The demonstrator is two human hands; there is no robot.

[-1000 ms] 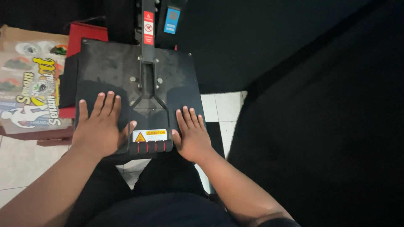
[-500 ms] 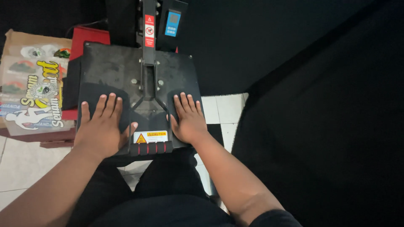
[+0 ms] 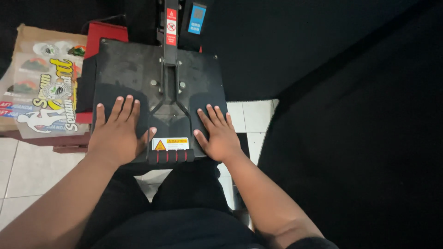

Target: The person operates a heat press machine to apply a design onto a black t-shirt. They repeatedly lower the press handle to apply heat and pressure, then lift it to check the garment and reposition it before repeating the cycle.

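Both hands flat and open on the black square metal plate of the heat press, fingers spread. Left hand pressing the near-left part, right hand the near-right. Between them, the black ribbed handle grip under a yellow warning sticker. Printed cardboard box just left; white tiled floor below.

We see a black, flat heat press plate, lying closed and level. Our palms rest on its near edge, beside its ribbed handle.
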